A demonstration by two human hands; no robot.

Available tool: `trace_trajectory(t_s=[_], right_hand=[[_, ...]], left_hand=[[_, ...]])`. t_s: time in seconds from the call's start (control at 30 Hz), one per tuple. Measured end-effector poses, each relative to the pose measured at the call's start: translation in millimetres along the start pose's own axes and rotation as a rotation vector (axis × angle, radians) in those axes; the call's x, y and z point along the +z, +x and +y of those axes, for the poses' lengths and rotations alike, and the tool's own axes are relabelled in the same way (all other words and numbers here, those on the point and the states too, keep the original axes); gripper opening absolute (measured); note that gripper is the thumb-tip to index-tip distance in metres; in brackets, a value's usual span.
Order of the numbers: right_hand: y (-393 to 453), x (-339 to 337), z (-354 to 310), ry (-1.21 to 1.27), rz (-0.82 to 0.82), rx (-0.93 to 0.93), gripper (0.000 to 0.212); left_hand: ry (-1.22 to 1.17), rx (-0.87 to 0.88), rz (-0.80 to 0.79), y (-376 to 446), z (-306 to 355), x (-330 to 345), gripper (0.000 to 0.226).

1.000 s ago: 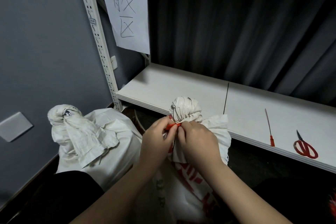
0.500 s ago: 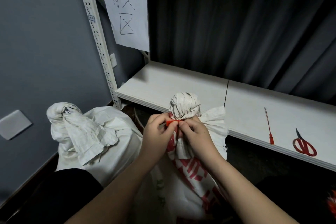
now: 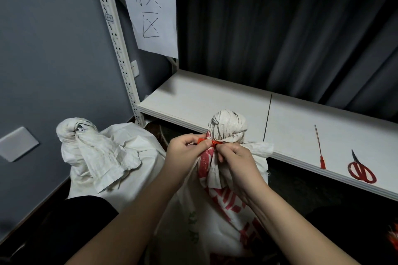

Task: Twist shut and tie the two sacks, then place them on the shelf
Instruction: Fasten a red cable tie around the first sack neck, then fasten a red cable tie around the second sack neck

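Observation:
A white sack with red print (image 3: 226, 204) stands in front of me, its top twisted into a knob (image 3: 227, 126). A red tie (image 3: 212, 142) runs round the neck just under the knob. My left hand (image 3: 186, 153) and my right hand (image 3: 235, 160) both pinch this tie at the neck, fingertips almost touching. A second white sack (image 3: 120, 163) sits to the left with its top twisted into a knob (image 3: 74, 129); no tie shows on it. The white shelf (image 3: 215, 101) runs behind both sacks.
Red-handled scissors (image 3: 360, 170) and a spare red tie (image 3: 319, 146) lie on the shelf at the right. A thin dark rod (image 3: 268, 117) stands at the seam of the shelf boards. A paper sign (image 3: 150, 6) hangs by the perforated upright (image 3: 116, 38). Dark curtain behind.
The view has shifted slightly so the sack knob and my hands sit a little higher in frame. Both hands stay pinched on the red tie at the neck.

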State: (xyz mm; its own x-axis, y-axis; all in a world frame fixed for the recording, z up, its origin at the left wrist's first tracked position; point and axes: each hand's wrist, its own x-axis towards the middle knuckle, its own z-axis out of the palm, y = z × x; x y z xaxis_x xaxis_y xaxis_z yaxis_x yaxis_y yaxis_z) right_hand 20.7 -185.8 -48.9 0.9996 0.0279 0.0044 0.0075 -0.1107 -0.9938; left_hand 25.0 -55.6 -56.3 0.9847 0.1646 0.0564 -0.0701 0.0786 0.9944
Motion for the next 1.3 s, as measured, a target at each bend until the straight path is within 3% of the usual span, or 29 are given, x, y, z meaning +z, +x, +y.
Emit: trace_trajectory(t_s=[0.23, 0.33, 0.57, 0.67, 0.77, 0.87, 0.93, 1.07, 1.13, 1.23, 1.3], right_hand=[[0, 0, 4, 0.051, 0.002, 0.001, 0.051], [5, -1, 9, 0.006, -0.015, -0.034, 0.051], [16, -1, 38, -0.469, -0.092, -0.191, 0.040], [15, -3, 50, -0.589, -0.139, -0.086, 0.031], [13, -3, 64, -0.688, -0.261, 0.024, 0.031], [5, 0, 79, -0.735, -0.385, 0.063, 0.028], [3, -2, 80, -0.744, -0.389, 0.055, 0.024], [3, -13, 62, -0.723, -0.385, 0.080, 0.037], [4, -28, 46, -0.728, -0.427, 0.177, 0.035], [9, -59, 22, -0.718, -0.509, 0.287, 0.031], [15, -85, 6, -0.761, -0.437, 0.262, 0.031]], left_hand=[[-0.119, -0.079, -0.008, -1, 1, 0, 0.030], [-0.108, -0.046, -0.041, 3, -6, 0, 0.026], [0.287, 0.052, -0.085, 10, -32, -5, 0.022], [0.580, 0.067, -0.064, 11, -39, -7, 0.026], [0.761, -0.043, -0.089, 2, -51, -9, 0.035], [0.855, -0.142, -0.109, -9, -63, -13, 0.033], [0.905, -0.163, -0.125, -10, -61, -13, 0.032], [0.918, -0.217, -0.212, -3, -40, -10, 0.017], [0.965, -0.175, -0.185, 3, -22, -8, 0.011], [0.953, 0.028, -0.091, 11, 12, 5, 0.009], [0.864, 0.130, -0.079, 17, 30, 27, 0.004]])
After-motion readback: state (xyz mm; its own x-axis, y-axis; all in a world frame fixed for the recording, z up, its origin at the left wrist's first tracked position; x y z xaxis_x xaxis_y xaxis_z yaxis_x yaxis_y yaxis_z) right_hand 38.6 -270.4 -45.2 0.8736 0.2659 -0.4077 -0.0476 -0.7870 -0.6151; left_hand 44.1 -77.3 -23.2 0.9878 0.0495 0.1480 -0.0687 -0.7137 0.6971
